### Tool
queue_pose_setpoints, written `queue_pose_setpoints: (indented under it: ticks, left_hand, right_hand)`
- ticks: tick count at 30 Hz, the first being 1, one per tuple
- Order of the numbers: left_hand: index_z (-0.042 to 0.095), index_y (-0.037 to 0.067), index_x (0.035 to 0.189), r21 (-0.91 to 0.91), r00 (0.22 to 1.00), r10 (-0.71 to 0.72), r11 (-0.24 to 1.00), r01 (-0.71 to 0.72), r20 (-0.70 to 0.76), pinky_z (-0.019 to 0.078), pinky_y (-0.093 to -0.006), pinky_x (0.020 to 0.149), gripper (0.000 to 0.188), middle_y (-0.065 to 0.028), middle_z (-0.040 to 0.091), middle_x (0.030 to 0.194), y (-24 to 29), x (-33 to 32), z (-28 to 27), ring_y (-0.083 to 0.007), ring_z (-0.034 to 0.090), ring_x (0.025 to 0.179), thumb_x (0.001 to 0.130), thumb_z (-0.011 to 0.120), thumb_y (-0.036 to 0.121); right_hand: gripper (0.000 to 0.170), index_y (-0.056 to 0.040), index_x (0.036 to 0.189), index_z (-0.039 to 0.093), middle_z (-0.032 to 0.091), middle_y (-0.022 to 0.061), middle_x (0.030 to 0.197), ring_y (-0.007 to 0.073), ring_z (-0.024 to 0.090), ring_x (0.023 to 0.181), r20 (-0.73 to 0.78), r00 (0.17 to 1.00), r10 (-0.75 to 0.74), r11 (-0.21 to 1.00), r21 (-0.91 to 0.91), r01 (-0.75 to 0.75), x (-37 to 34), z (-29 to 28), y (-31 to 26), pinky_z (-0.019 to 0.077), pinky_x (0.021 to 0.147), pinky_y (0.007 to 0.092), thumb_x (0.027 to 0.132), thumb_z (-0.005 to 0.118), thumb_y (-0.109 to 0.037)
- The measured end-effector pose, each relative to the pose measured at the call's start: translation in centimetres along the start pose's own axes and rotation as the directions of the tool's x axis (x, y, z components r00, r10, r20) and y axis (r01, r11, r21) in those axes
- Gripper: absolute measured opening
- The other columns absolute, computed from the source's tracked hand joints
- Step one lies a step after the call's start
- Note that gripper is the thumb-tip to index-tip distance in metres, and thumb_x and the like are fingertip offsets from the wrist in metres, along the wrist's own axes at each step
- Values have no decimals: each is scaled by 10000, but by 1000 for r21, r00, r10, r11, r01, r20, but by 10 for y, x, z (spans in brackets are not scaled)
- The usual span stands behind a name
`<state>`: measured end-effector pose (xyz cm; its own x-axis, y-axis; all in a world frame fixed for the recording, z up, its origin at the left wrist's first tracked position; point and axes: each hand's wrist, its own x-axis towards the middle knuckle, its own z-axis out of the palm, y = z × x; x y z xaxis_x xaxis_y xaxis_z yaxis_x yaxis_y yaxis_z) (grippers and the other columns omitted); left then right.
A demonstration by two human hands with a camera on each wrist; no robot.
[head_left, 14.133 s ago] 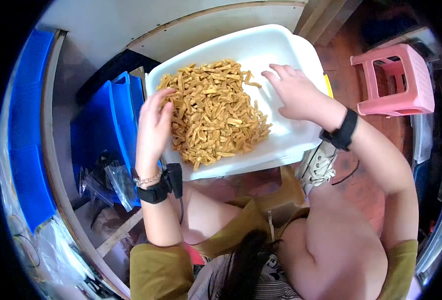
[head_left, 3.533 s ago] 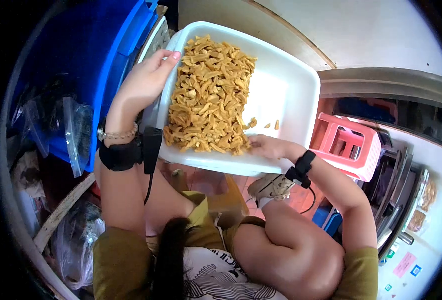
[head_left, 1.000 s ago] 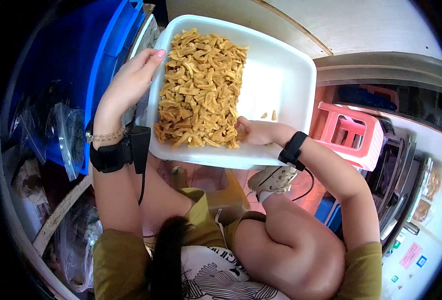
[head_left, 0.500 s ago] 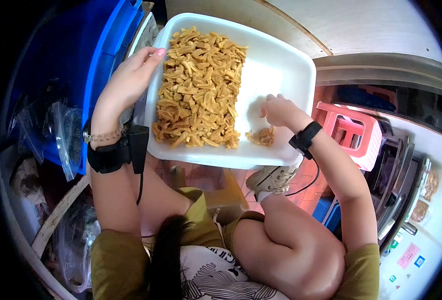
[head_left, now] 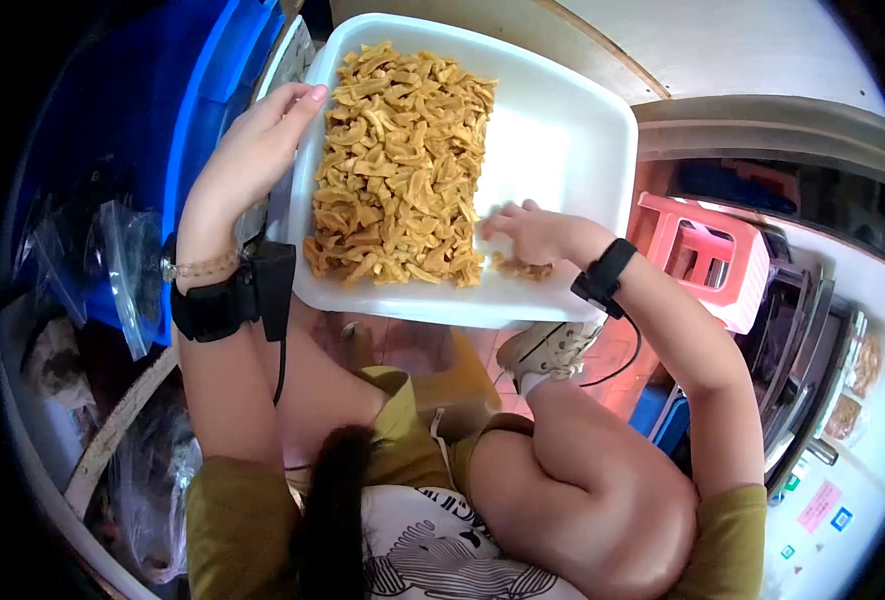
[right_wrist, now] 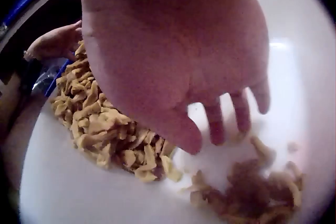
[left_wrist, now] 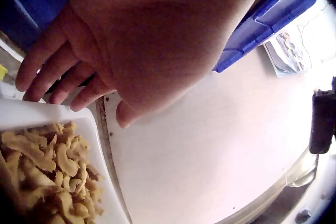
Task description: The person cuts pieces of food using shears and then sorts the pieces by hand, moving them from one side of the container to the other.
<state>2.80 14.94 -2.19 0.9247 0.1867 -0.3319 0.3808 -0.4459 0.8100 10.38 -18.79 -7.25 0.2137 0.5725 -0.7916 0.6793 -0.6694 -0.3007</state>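
A white plastic tub (head_left: 563, 130) holds a thick bed of yellow-brown curled food strips (head_left: 403, 160) over its left half. My left hand (head_left: 253, 150) rests at the tub's left rim, thumb tip by the edge; in the left wrist view its fingers are relaxed, with their tips close to the rim. My right hand (head_left: 543, 235) is inside the tub, palm down, fingers spread and slightly bent, just right of the bed. Below it lies a small separate clump of strips (right_wrist: 247, 187), partly hidden by the hand in the head view. Nothing shows between its fingers.
Blue bins (head_left: 93, 120) and plastic bags (head_left: 133, 270) stand at the left. A pink stool (head_left: 743, 260) is at the right on the red floor. A pale panel (head_left: 743, 50) rises beyond the tub. The person's legs are below it.
My right hand has drawn a small clump of strips rightward away from the bed, lifted off it, and moved back left towards the bed. The left hand stays at the rim.
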Motion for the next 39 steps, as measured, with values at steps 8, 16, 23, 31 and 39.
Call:
queue_pose_setpoints:
  ticks: [8, 16, 23, 31, 39]
  left_hand:
    - [558, -26, 1182, -91, 998, 11, 996, -16, -58, 439, -307, 850, 596, -155, 638, 1031, 0, -1, 4, -212, 581, 941, 946, 460, 512]
    - [498, 89, 1272, -28, 998, -49, 998, 51, 43, 455, -346, 839, 569, -69, 594, 1158, -3, 2, -1, -250, 574, 1026, 944, 432, 549]
    - [502, 113, 1278, -73, 999, -32, 997, 35, 42, 462, -363, 844, 581, -78, 591, 1167, -3, 3, -1, -252, 577, 1024, 931, 434, 573]
    - [563, -13, 1174, -66, 997, 25, 997, -30, -77, 452, -324, 861, 573, -158, 650, 1034, 7, -5, 5, -218, 605, 963, 952, 454, 504]
    - [559, -16, 1176, -86, 997, 9, 996, -16, -77, 452, -332, 852, 559, -174, 648, 1027, 0, -1, 7, -232, 607, 952, 957, 448, 486]
  right_hand:
    - [291, -86, 1045, 648, 573, 161, 1144, 357, 481, 1139, 192, 976, 101, 992, -99, -84, -8, -6, -6, 458, 902, 442, 792, 554, -195]
    - [396, -195, 1289, 512, 454, 159, 1335, 367, 400, 1262, 190, 980, 62, 993, -108, -42, -16, 20, -2, 336, 1045, 455, 933, 405, -330]
    - [403, -86, 1241, 553, 547, 152, 1273, 360, 505, 1171, 266, 961, -76, 988, -112, 109, -17, 27, 15, 373, 1020, 419, 955, 333, -266]
    - [293, -65, 1025, 644, 631, 118, 1071, 311, 582, 1042, 70, 989, -131, 964, -223, 143, -47, 33, 13, 433, 944, 421, 907, 425, -219]
    - [243, -75, 994, 635, 634, 131, 1021, 301, 587, 1023, 38, 998, -59, 952, -297, 67, -56, 29, 6, 438, 933, 412, 899, 442, -189]
